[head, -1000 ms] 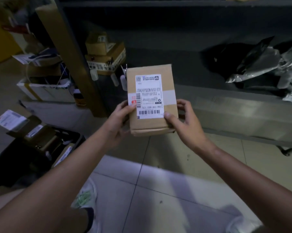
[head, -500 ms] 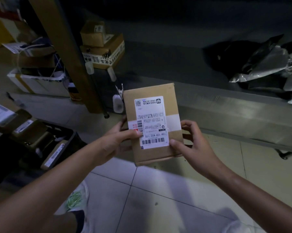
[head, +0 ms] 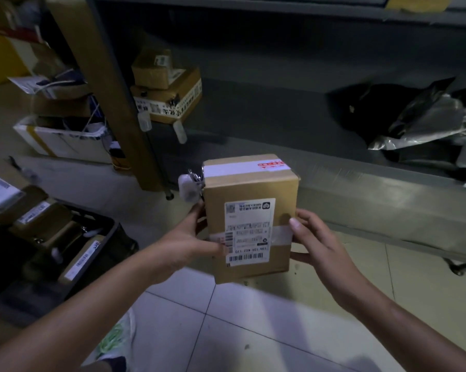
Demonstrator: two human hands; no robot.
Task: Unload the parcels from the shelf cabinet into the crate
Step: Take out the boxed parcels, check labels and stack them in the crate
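Grips a brown parcel [head: 250,221] upright in mid-air, clear of the shelf cabinet [head: 387,202] and above the floor [head: 253,334]. Left hand [head: 189,245] curled on its left edge, thumb across the label. Right hand [head: 317,245] curled on its right edge, thumb on the tape band. Not yet in the crate [head: 104,260], low and well to the parcel's left.

Risks, as judged:
- **Left of the parcel:** crate crowded with boxes [head: 41,229], some riding over the rim. Likely to land on top, tip and slide out unless set into a gap.
- **At the parcel's upper left corner:** small white tag [head: 187,186], seemingly clipped on and dangling. Liable to snag on the crate wall or another box.
- **At the parcel itself:** held by side pressure on smooth cardboard and tape, nothing beneath. Could slip on release of either hand during the swing left.

Under the parcel: pale glossy tiles, hard on anything dropped. Up and left of the parcel: brown post [head: 105,89], cartons [head: 62,140] beyond it, two small boxes [head: 167,87] stacked on the shelf. Behind and right of the parcel: grey metal lip, dark recess, crumpled silver and black bags [head: 427,116]. Dim throughout.
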